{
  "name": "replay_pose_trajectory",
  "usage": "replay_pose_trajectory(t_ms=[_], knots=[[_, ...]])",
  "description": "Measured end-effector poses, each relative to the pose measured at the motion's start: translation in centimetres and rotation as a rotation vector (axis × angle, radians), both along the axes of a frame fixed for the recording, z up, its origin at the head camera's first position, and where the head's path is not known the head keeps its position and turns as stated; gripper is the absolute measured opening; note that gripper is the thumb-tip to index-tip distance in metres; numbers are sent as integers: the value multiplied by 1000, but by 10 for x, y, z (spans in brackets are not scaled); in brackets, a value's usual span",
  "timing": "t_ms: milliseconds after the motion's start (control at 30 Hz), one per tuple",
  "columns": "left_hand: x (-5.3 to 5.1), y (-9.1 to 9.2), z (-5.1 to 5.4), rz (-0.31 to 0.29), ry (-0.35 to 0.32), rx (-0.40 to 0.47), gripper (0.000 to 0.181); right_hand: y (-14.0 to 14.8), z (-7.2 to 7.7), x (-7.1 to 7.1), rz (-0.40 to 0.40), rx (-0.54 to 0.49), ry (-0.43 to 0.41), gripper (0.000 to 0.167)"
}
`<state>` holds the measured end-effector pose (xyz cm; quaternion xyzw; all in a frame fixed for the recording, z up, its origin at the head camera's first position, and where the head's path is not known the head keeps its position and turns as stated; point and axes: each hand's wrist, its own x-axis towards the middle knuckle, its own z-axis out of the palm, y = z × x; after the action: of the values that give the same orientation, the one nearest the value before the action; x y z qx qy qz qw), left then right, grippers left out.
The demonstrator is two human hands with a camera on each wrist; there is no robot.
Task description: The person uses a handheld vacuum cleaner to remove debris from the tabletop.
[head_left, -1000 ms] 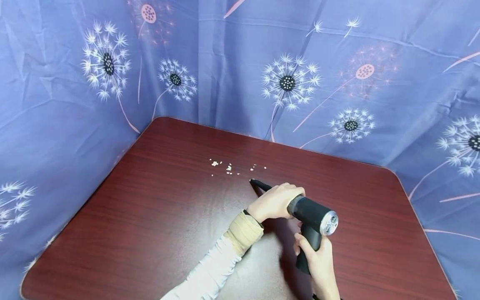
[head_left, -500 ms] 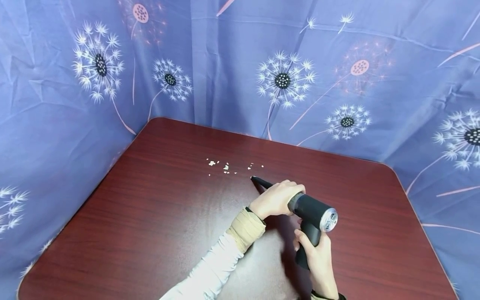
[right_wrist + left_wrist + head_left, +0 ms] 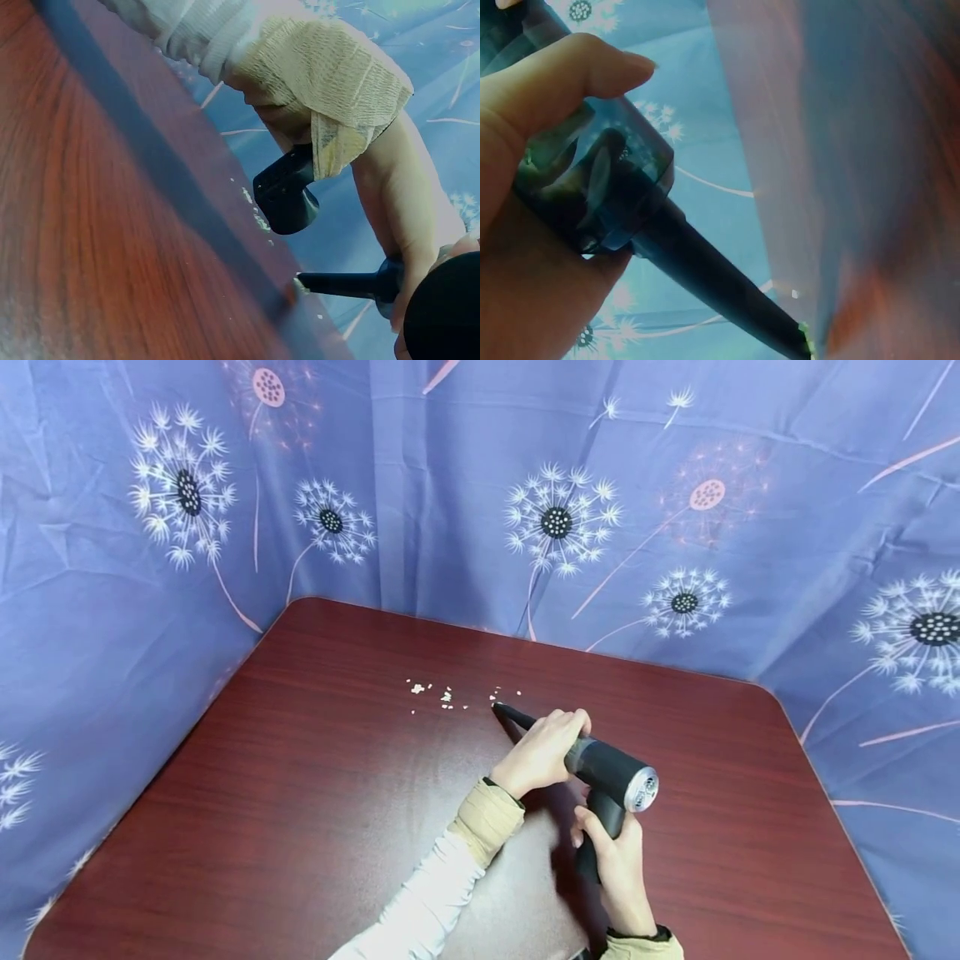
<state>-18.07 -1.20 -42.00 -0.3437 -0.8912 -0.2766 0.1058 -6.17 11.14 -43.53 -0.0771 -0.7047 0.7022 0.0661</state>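
Note:
A black handheld vacuum cleaner (image 3: 611, 768) with a long narrow nozzle (image 3: 516, 717) is held over the table in the head view. My left hand (image 3: 542, 752) grips its front, around the clear dust cup (image 3: 649, 146) in the left wrist view. Lower down, my right hand (image 3: 621, 867) wraps round the handle (image 3: 604, 814). The nozzle's tip is close to the rightmost pale scraps (image 3: 492, 697); the right wrist view shows light bits (image 3: 301, 285) at the tip. Whether they touch it, I cannot tell. More white scraps (image 3: 417, 689) lie scattered to the left.
The dark red wooden table (image 3: 300, 793) has rounded corners. Behind and beside it hangs a blue curtain (image 3: 465, 527) with dandelion prints. A tan wrap (image 3: 487, 821) covers my left wrist, and a black camera (image 3: 285, 193) sticks out from it.
The nozzle tip has moved forward, nearer to the rightmost scraps, with both hands keeping their hold on the vacuum. The head view has turned slightly to the right.

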Motion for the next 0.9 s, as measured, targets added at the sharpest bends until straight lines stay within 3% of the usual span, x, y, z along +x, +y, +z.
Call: replay_pose_trajectory(t_ms=[300,633,900], knots=[[-6,-5,-4,36,32,45,54,-4,-1,-9,19,-14,10,20],[-18,-8,-10,-1,44,92,48,-6,-3,-22,29,-3,-4,22],[-31,-5,-10,-17,32,70,47,-6,-4,-32,19,-10,6,19]])
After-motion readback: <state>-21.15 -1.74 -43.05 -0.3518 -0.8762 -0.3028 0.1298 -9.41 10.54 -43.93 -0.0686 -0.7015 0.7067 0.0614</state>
